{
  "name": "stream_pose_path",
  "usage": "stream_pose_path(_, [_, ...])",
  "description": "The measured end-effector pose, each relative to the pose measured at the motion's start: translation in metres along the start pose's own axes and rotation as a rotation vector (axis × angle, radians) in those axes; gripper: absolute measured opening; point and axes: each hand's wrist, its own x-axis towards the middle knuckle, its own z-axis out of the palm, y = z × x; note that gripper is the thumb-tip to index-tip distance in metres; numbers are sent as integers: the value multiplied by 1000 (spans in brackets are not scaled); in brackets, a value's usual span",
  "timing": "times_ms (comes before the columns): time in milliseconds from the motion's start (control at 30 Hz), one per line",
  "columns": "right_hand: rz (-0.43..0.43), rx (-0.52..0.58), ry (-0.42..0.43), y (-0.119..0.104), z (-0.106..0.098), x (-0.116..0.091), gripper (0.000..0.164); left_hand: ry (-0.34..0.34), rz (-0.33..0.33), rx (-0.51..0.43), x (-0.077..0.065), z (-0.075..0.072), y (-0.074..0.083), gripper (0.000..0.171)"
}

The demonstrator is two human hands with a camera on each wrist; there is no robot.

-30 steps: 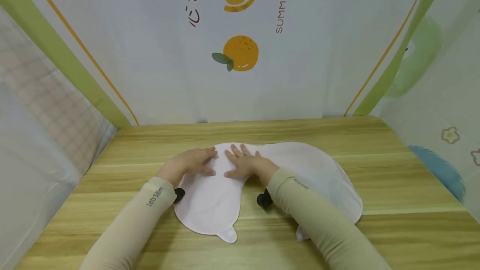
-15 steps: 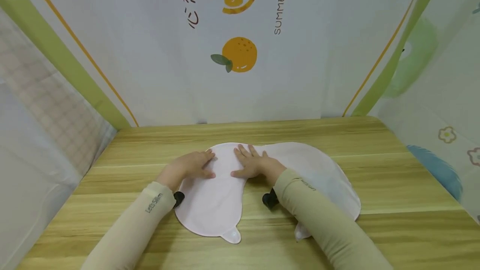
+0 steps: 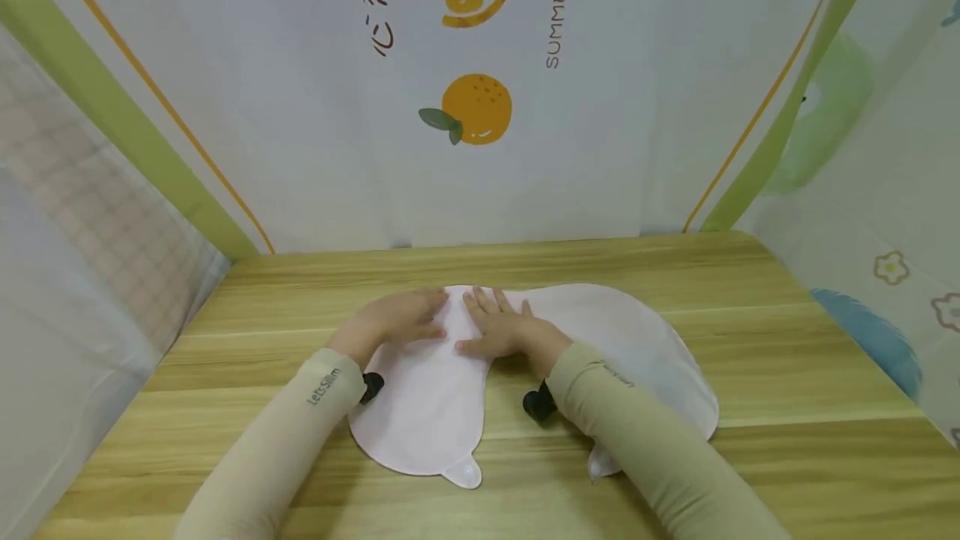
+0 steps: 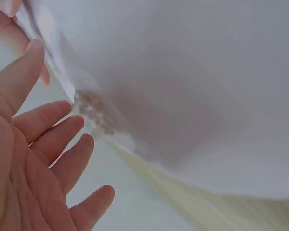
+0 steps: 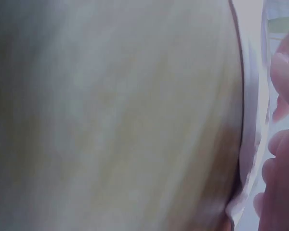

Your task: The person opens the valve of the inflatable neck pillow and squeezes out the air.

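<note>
A pale pink, U-shaped neck pillow (image 3: 427,415) lies flat on the wooden table, apparently inflatable, its two ends toward the person. Each end has a small tab with a snap. My left hand (image 3: 405,319) rests on its upper left part, fingers extended toward the middle. In the left wrist view, those fingers (image 4: 74,159) come close to a small clear piece (image 4: 93,113), like an air valve, on the pillow. My right hand (image 3: 498,330) lies spread on the curve just right of the left one. The right wrist view shows its fingers (image 5: 284,159) beside the pillow's edge (image 5: 252,96).
The wood-grain table (image 3: 300,273) reaches back to a white hanging cloth (image 3: 585,148) printed with oranges. More printed cloth hangs at both sides. A black wrist camera (image 3: 538,402) sits under the right wrist, another (image 3: 372,387) at the left.
My left hand has slid right and slightly away from the person, covering the clear valve piece seen before. My right hand shifted a little right, then stayed nearly still, fingers spread.
</note>
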Motion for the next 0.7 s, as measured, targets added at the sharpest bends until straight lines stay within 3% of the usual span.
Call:
stream_pose_path(233, [33, -56, -76, 3, 6, 11, 86, -77, -91, -34, 9, 4, 0, 70])
stream_pose_path(433, [14, -63, -78, 15, 8, 21, 86, -58, -109, -24, 4, 6, -2, 72])
stream_pose_path(700, [40, -68, -92, 22, 8, 16, 91, -54, -143, -53, -6, 8, -2, 73])
